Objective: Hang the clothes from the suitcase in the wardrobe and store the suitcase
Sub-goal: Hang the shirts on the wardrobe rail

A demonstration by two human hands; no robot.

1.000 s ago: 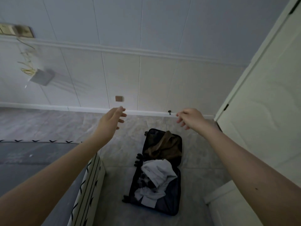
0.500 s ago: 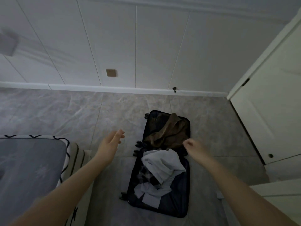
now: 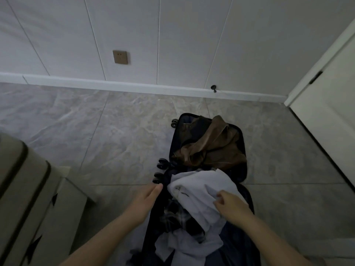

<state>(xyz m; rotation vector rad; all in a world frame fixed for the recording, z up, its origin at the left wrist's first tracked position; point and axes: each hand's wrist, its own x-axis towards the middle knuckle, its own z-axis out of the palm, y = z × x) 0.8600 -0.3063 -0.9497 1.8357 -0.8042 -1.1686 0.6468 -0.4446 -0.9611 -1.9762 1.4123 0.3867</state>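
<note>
Suitcase (image 3: 207,189) lies open on the floor (image 3: 96,141), pale garment (image 3: 199,191) heaped on top, brown one (image 3: 209,148) at the far end. Our right hand (image 3: 231,207) reaches it with fingers loosely curled, holding nothing; left hand (image 3: 143,200) flat, grip wide. Risk: lifting may drag the tangled dark clothes out too.

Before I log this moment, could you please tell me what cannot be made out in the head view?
- Suitcase: near end cut off by the bottom edge.
- Checked garment: mostly buried under the white garment.
- Right hand: its grip on the white garment is unclear, fingertips hidden by the hand itself.
- Wardrobe door: cut by the right edge.
- Bed: blurred, cropped at left.
</note>
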